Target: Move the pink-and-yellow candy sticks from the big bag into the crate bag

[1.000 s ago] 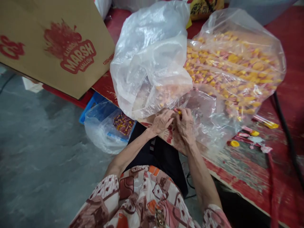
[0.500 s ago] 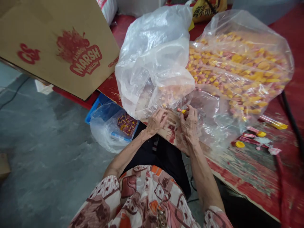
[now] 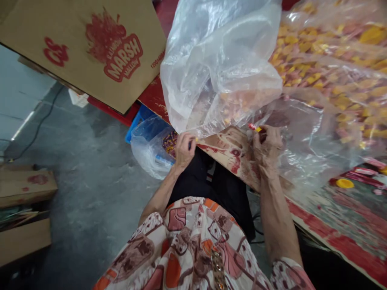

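Note:
My left hand (image 3: 185, 150) is closed in a fist around a small dark piece with a yellow tip. It hovers at the table's edge, just above a blue bin (image 3: 142, 119) lined with a clear bag (image 3: 151, 147) of small purple and yellow pieces. My right hand (image 3: 266, 147) rests on the red board (image 3: 229, 147) and pinches a small red and yellow piece (image 3: 254, 128) at the mouth of a big clear bag (image 3: 326, 80) full of yellow and pink pieces. A crumpled clear bag (image 3: 217, 60) lies just beyond my hands.
A brown cardboard box printed "MARSH MALLOW" (image 3: 90, 44) leans at the upper left. More cardboard boxes (image 3: 24, 201) stand on the grey floor at the left. A yellow cap (image 3: 345, 183) and red wrappers (image 3: 363, 173) lie on the table at the right.
My hands have parted. The left hand has drawn left toward the blue bin with a small piece, while the right stays by the bag's mouth. The view has shifted closer and to the right.

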Demonstrator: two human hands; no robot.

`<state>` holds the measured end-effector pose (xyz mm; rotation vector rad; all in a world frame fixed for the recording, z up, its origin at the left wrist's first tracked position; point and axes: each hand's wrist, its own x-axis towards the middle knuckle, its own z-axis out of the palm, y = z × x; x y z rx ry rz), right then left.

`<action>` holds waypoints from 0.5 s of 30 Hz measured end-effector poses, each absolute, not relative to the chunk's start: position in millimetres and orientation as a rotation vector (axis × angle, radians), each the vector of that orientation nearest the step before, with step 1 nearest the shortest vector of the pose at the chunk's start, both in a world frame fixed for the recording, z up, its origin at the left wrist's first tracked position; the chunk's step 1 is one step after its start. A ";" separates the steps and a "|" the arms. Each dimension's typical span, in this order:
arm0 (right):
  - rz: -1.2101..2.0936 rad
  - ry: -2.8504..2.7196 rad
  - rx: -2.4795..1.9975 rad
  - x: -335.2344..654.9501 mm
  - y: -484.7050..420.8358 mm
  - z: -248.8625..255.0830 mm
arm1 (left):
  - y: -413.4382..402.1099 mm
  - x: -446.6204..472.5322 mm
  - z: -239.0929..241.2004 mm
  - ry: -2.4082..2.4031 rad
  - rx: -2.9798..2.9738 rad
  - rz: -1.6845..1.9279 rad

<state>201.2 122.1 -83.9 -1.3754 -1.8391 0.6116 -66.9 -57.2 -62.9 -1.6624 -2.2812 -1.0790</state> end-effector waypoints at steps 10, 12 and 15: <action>0.576 -1.904 -1.279 209.3 127.0 -98.7 | -30.4 -99.9 -67.3 -2.317 -1.621 -1.062; 0.596 -1.899 -1.263 210.6 126.5 -96.8 | 21.3 -103.5 -74.2 -2.239 -1.730 -1.239; 0.598 -1.903 -1.251 210.2 125.5 -93.7 | 100.0 -118.2 -82.4 -2.210 -1.719 -1.411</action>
